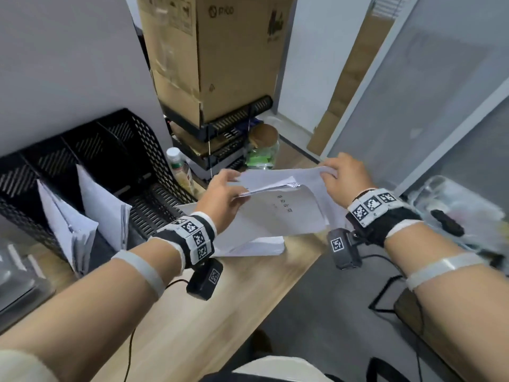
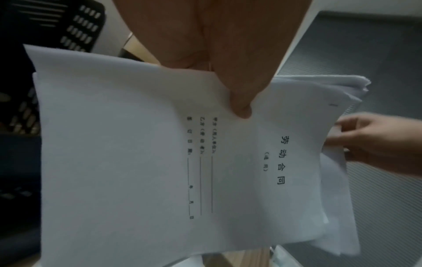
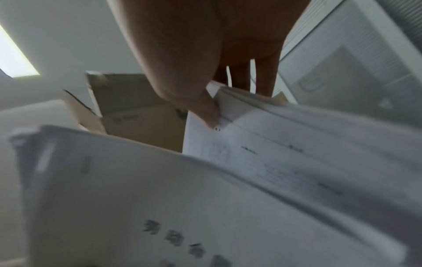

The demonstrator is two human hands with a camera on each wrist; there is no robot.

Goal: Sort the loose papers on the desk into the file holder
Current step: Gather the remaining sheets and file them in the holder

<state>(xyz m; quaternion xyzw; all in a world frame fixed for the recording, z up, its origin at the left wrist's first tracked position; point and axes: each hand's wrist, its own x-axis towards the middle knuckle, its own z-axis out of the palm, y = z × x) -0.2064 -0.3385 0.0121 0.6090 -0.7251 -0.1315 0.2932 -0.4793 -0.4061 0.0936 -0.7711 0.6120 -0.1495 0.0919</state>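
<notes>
I have a bundle of papers (image 1: 278,208) lifted just off the desk (image 1: 209,307), to the right of the file holder (image 1: 104,161). My left hand (image 1: 224,194) pinches the top document by its edge, thumb on the printed cover, and my right hand (image 1: 343,176) pinches the far corner of the sheets behind it, so the bundle is fanning apart between the two. A smaller stack of papers (image 1: 256,245) lies flat on the desk just under the lifted ones, still near the file holder's right end.

As I judge it, the job is about halfway: two slots of the file holder each hold a leaning sheaf of filed sheets (image 1: 91,213), while its right-hand slots look empty. Left to do is splitting what I hold, slotting each part, then the stack on the desk. Beyond the file holder stand a bottle (image 1: 180,169) and a cardboard box (image 1: 217,56)
</notes>
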